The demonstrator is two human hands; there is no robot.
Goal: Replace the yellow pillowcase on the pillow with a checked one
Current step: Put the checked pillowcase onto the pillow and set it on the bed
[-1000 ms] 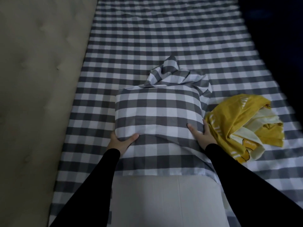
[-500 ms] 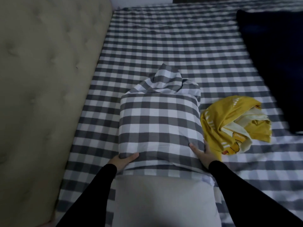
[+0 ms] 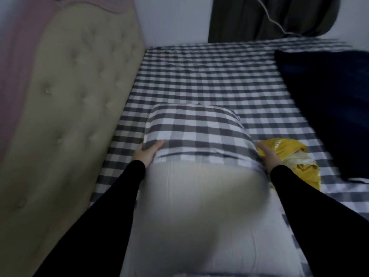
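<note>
While both hands, left [image 3: 146, 153] and right [image 3: 268, 157], grip the checked pillowcase [image 3: 196, 132], it half-covers the pillow [image 3: 203, 212]

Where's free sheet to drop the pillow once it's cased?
Free: the wide stretch of checked sheet beyond the pillow, bordered by the headboard and the dark blanket. Crowded: right of the pillow, where the yellow pillowcase lies by the right hand.

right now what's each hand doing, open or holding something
Left hand: grips the left edge of the checked pillowcase.
Right hand: on the pillowcase's right edge; whether it grips cannot be told.
</note>
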